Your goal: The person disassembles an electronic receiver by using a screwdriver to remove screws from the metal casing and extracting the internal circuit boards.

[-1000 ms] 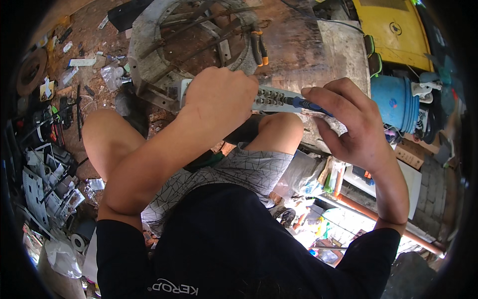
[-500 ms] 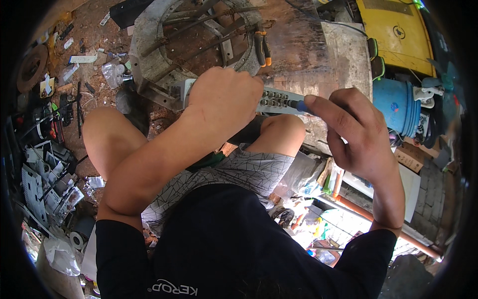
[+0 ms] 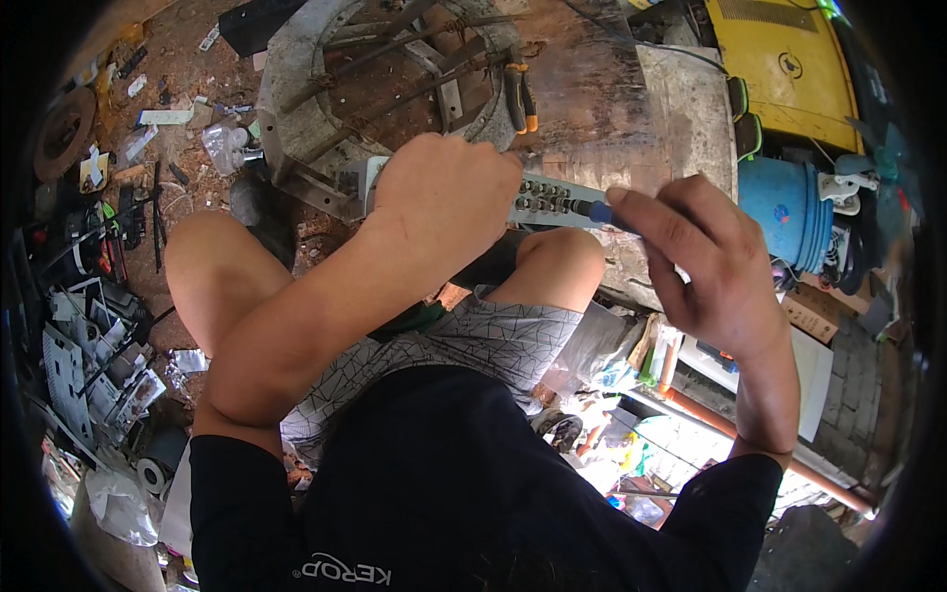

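A long grey metal panel [image 3: 552, 215], set with rows of round metal connectors, lies crosswise above my knees. My left hand [image 3: 444, 192] is closed around it from above, hiding its middle part. At the panel's right end my right hand [image 3: 700, 261] pinches a blue-handled driver [image 3: 600, 212] between thumb and forefinger, the other fingers curled. The driver's dark shaft points left and meets one of the end connectors; its tip is too small to make out. Beyond the panel, pliers [image 3: 521, 94] with orange and black handles rest on the rim of an octagonal frame.
The worn octagonal frame [image 3: 296, 128], crossed by rusty bars, stands ahead. A stained board [image 3: 681, 109] extends to its right. Farther right are a yellow case [image 3: 784, 69] and a blue bucket [image 3: 784, 212]. Scrap metal parts [image 3: 99, 345] litter the left floor.
The driver in my right hand has shifted slightly to the right and turned a little, with more of its dark shaft showing. My left hand and the panel stay put.
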A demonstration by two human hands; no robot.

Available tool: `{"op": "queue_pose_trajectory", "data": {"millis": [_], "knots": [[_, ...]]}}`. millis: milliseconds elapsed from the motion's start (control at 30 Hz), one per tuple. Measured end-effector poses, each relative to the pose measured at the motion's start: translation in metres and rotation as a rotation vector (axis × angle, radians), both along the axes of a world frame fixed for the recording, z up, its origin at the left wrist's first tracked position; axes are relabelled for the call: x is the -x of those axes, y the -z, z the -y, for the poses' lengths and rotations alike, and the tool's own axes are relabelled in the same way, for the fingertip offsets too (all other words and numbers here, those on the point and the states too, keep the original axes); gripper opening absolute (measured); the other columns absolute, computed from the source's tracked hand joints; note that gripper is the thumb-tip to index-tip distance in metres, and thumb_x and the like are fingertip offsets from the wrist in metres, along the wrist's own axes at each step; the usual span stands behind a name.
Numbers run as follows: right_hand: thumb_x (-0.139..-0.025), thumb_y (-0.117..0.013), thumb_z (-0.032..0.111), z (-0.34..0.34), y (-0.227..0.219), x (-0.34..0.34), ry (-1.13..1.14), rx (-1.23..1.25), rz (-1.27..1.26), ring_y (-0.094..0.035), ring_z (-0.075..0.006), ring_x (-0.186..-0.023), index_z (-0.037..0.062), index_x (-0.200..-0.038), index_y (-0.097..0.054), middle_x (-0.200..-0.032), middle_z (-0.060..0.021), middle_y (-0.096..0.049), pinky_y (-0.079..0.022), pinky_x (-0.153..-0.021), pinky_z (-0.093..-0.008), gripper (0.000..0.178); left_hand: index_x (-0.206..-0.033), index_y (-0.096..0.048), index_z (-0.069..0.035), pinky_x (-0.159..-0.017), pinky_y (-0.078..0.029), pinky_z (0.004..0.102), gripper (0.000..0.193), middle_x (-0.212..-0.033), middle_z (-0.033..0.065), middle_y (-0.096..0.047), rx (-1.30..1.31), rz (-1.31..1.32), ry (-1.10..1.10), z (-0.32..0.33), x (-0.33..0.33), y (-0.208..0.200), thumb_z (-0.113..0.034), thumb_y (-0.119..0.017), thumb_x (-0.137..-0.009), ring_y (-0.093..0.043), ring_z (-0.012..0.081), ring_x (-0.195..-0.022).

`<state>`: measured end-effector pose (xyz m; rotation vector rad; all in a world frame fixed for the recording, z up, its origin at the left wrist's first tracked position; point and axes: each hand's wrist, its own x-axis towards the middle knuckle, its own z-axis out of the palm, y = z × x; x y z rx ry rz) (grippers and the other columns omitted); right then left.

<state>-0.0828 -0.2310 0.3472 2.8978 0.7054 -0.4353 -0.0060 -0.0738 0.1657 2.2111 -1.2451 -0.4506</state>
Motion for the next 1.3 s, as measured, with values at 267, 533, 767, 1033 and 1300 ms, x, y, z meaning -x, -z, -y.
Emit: {"op": "queue_pose_trajectory", "data": {"millis": [267, 533, 767, 1033, 1300], "knots": [[-0.074, -0.073, 0.004, -0.005, -0.002, -0.001, 0.049, 0.088, 0.035, -0.062, -0.0282, -0.072, 0.0050, -0.127, -0.061, -0.086, -0.0110, -0.059, -0.049, -0.060, -0.0356, 0.054, -0.098, -0.066, -0.007, -0.071, -0.057, 0.0394, 0.035, -0.084, 0.0101, -0.072, -0.001, -0.001, -0.003, 0.000, 0.001, -0.001, -0.027, -0.080, -0.073, -0.072, 0.0296, -0.078], [-0.070, -0.077, 0.004, -0.003, 0.000, -0.003, 0.114, -0.021, -0.042, -0.063, -0.0298, -0.075, 0.0045, -0.121, -0.063, -0.096, -0.0134, -0.062, -0.051, -0.065, -0.0406, 0.053, -0.098, -0.066, -0.007, -0.072, -0.057, 0.0394, 0.034, -0.084, 0.0099, -0.072, 0.004, 0.000, -0.003, 0.000, 0.000, 0.000, -0.026, -0.080, -0.073, -0.072, 0.0296, -0.078], [-0.070, -0.078, 0.003, -0.007, -0.001, -0.008, 0.092, -0.019, -0.060, -0.064, -0.0300, -0.080, 0.0038, -0.119, -0.063, -0.099, -0.0155, -0.063, -0.053, -0.068, -0.0383, 0.052, -0.098, -0.067, -0.007, -0.072, -0.057, 0.0400, 0.033, -0.085, 0.0106, -0.072, 0.009, -0.025, -0.007, -0.002, 0.000, -0.001, -0.024, -0.079, -0.073, -0.072, 0.0305, -0.079], [-0.072, -0.074, -0.002, -0.014, 0.003, -0.012, 0.199, -0.067, 0.010, -0.065, -0.0295, -0.075, 0.0024, -0.118, -0.063, -0.097, -0.0147, -0.066, -0.052, -0.064, -0.0373, 0.048, -0.082, -0.073, -0.007, -0.067, -0.057, 0.0369, 0.013, -0.081, 0.0110, -0.073, 0.156, 0.032, -0.073, -0.002, 0.004, 0.008, -0.013, -0.062, -0.081, -0.073, 0.0259, -0.075], [-0.070, -0.074, -0.001, -0.017, -0.005, -0.015, 0.167, 0.029, -0.060, -0.065, -0.0297, -0.076, 0.0037, -0.119, -0.064, -0.092, -0.0131, -0.064, -0.051, -0.062, -0.0380, 0.050, -0.086, -0.071, -0.008, -0.067, -0.057, 0.0370, 0.012, -0.081, 0.0100, -0.073, 0.120, 0.012, -0.058, -0.002, 0.004, 0.007, -0.016, -0.067, -0.078, -0.073, 0.0265, -0.075]]}}
